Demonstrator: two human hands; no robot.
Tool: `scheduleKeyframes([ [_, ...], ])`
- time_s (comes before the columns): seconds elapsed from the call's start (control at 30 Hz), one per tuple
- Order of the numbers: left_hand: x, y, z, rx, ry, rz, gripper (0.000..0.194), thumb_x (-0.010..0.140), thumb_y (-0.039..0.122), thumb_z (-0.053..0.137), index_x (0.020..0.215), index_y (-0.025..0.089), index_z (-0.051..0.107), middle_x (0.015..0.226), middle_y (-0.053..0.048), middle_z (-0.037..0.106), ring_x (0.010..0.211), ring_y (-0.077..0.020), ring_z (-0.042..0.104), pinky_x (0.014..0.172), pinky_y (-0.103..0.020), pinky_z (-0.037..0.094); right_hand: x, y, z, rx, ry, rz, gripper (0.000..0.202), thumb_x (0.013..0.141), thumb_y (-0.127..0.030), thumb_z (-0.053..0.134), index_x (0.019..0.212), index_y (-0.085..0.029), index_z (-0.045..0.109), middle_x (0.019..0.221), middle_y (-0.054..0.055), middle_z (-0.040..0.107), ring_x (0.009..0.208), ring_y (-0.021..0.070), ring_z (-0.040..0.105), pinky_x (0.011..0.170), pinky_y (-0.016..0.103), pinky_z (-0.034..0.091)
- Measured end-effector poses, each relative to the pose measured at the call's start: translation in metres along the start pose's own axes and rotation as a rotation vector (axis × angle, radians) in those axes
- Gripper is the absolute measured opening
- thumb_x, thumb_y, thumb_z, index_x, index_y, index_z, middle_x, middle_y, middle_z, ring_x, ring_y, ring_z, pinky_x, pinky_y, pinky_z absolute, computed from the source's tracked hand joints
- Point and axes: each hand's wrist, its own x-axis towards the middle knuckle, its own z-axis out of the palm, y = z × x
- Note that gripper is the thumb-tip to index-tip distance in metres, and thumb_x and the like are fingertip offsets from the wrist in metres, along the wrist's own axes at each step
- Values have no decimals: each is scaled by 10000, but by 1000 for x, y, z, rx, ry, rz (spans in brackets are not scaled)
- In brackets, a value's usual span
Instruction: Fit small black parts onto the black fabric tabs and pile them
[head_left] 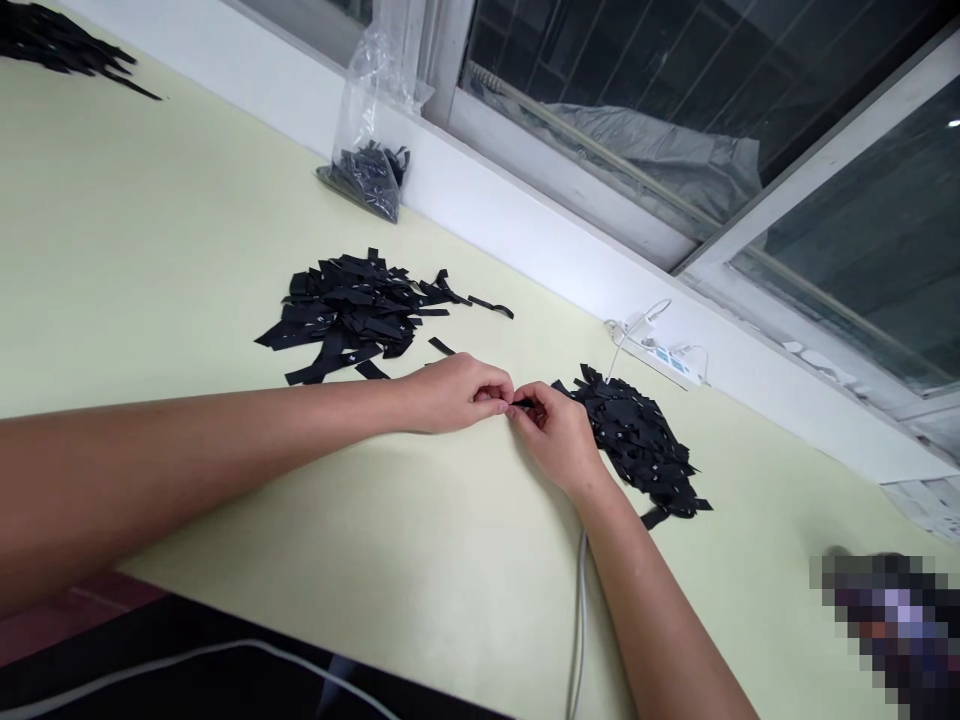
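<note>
My left hand [457,392] and my right hand [553,430] meet fingertip to fingertip above the pale green table [420,560]. Both pinch a small black strip [525,403], mostly hidden by the fingers. Beyond my left wrist lies a heap of black strips [360,305], with a few loose ones trailing off its right side. A second heap of black strips [637,435] sits just right of my right hand.
A clear plastic bag [367,150] with black pieces stands by the white ledge. A power strip [660,358] with cables lies at the ledge. More black strips [56,45] are at far left. A white cable [581,620] runs beside my right forearm. A pixelated object occupies the lower right.
</note>
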Motion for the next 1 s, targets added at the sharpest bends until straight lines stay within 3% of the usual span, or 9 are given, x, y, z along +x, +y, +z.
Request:
scheduleKeyframes([
  [1.0, -1, 0, -1, -4, -26, 34, 209, 897, 290, 555, 939, 205, 740, 745, 2, 665, 638, -110, 513, 617, -255, 331, -1, -3, 1, -4, -5, 8, 151, 857, -297, 595, 934, -223, 701, 765, 1, 669, 613, 142, 529, 597, 267, 400],
])
